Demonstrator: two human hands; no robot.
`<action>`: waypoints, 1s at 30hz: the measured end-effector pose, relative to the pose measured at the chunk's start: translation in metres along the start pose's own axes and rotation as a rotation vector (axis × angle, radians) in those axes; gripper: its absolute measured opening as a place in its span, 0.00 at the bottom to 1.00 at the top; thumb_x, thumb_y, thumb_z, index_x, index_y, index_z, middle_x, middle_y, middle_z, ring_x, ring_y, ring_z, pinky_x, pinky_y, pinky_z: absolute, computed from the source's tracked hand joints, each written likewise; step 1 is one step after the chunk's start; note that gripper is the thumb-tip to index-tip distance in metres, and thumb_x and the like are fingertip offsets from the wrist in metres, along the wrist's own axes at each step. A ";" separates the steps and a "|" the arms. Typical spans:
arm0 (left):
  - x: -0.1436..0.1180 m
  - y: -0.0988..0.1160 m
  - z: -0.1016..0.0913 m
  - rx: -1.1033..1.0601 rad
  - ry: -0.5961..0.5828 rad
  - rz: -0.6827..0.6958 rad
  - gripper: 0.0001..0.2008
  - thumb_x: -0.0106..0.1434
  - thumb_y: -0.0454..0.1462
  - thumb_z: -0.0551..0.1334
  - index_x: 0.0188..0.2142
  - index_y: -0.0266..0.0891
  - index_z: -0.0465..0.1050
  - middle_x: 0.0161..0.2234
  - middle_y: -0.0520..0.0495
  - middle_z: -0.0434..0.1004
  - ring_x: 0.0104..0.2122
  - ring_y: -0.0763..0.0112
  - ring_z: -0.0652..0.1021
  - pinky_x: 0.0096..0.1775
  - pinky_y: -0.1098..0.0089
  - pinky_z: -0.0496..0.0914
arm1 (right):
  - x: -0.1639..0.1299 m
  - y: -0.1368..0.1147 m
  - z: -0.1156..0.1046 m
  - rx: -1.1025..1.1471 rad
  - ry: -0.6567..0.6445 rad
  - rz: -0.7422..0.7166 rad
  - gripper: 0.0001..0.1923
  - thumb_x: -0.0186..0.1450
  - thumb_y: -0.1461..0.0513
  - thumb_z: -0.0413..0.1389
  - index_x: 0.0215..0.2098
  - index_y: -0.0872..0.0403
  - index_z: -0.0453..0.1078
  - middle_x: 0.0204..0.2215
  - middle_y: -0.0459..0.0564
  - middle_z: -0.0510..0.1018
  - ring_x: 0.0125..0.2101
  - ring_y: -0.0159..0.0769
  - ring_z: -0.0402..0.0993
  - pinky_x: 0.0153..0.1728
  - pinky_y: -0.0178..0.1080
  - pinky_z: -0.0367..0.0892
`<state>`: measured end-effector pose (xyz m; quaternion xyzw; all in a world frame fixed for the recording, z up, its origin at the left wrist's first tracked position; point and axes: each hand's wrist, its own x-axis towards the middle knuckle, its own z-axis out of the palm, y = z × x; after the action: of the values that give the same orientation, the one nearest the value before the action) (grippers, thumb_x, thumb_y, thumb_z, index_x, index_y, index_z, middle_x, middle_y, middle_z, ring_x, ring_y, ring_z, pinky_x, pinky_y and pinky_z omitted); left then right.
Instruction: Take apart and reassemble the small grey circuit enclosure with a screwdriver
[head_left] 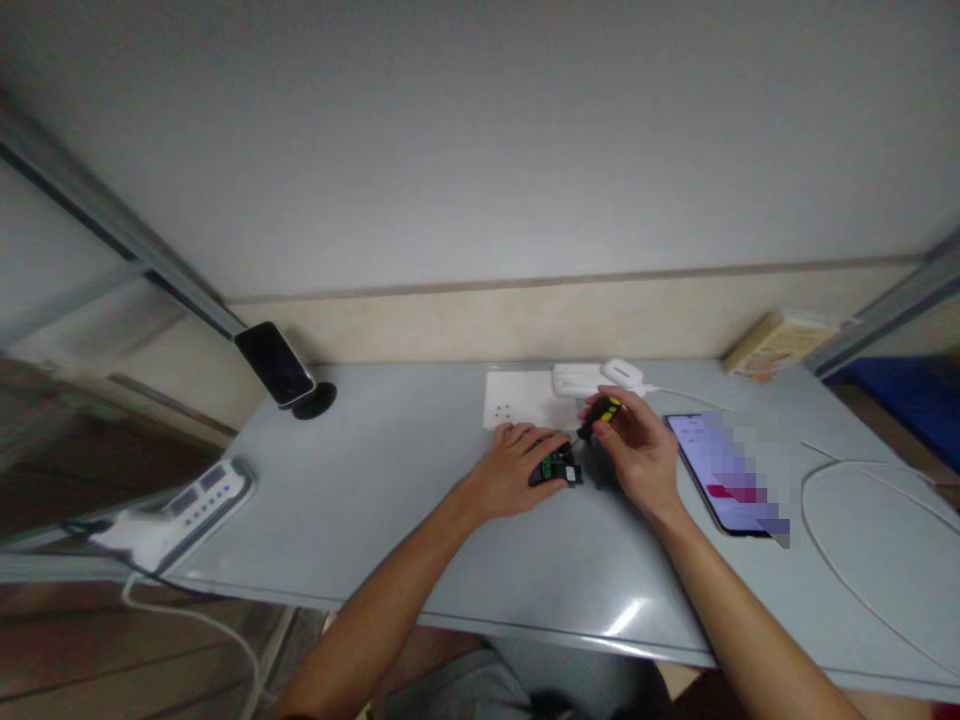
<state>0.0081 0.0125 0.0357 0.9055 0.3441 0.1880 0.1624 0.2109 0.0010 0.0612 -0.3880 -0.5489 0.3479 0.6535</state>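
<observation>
My left hand [514,470] lies on the desk with its fingers closed around a small black device with a green circuit board [553,468]. In my right hand [641,455] is a screwdriver with a black and yellow handle [601,415], gripped between thumb and fingers. Its tip slants down and left toward the device; whether it touches a screw is too small to tell. Just behind the hands lies a white sheet [521,395] with several tiny dark bits, perhaps screws, on its left part.
White plastic cases [581,379] with a cable stand behind my right hand. A lit phone [720,475] lies to the right, near a loose white cable [806,510]. A yellowish box [776,345] is at the back right. On the left are a phone on a stand [274,362] and a power strip [187,515].
</observation>
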 end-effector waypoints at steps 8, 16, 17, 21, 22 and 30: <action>0.000 -0.001 0.002 0.009 0.030 0.017 0.28 0.69 0.49 0.63 0.64 0.45 0.63 0.60 0.42 0.72 0.59 0.56 0.70 0.61 0.51 0.59 | 0.000 -0.002 0.001 -0.003 -0.014 -0.004 0.16 0.64 0.60 0.65 0.51 0.44 0.76 0.43 0.49 0.78 0.37 0.36 0.80 0.43 0.42 0.78; -0.001 -0.003 0.005 0.021 0.038 0.034 0.27 0.70 0.49 0.62 0.64 0.45 0.65 0.60 0.41 0.72 0.58 0.56 0.70 0.61 0.50 0.59 | -0.001 -0.002 0.000 0.000 -0.022 -0.018 0.17 0.65 0.62 0.64 0.51 0.42 0.77 0.44 0.48 0.78 0.38 0.35 0.80 0.43 0.40 0.77; -0.001 -0.003 0.005 0.023 0.038 0.031 0.26 0.70 0.50 0.62 0.64 0.45 0.65 0.60 0.41 0.72 0.58 0.56 0.70 0.61 0.50 0.59 | -0.001 -0.002 0.001 0.003 -0.028 -0.014 0.16 0.65 0.62 0.64 0.51 0.42 0.77 0.44 0.48 0.78 0.38 0.35 0.80 0.44 0.40 0.77; -0.001 -0.004 0.005 0.031 0.033 0.026 0.27 0.70 0.50 0.62 0.64 0.47 0.65 0.60 0.41 0.72 0.59 0.55 0.70 0.61 0.49 0.59 | -0.002 -0.003 0.001 0.007 -0.039 -0.013 0.16 0.65 0.62 0.64 0.51 0.42 0.77 0.44 0.48 0.78 0.39 0.35 0.80 0.44 0.41 0.77; 0.000 -0.004 0.005 0.036 0.030 0.027 0.27 0.70 0.51 0.62 0.64 0.46 0.65 0.60 0.41 0.72 0.59 0.55 0.70 0.61 0.49 0.59 | -0.002 -0.003 0.001 0.006 -0.038 -0.011 0.16 0.65 0.62 0.64 0.51 0.42 0.77 0.44 0.48 0.78 0.38 0.35 0.80 0.44 0.41 0.77; 0.000 -0.005 0.005 0.049 0.002 0.027 0.28 0.70 0.52 0.60 0.64 0.46 0.64 0.60 0.42 0.72 0.59 0.55 0.70 0.61 0.50 0.59 | -0.003 -0.002 0.002 -0.031 -0.044 -0.002 0.15 0.66 0.61 0.63 0.51 0.44 0.77 0.45 0.49 0.78 0.39 0.36 0.80 0.45 0.43 0.77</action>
<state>0.0081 0.0152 0.0294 0.9137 0.3363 0.1824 0.1372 0.2088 -0.0021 0.0620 -0.3900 -0.5687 0.3470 0.6356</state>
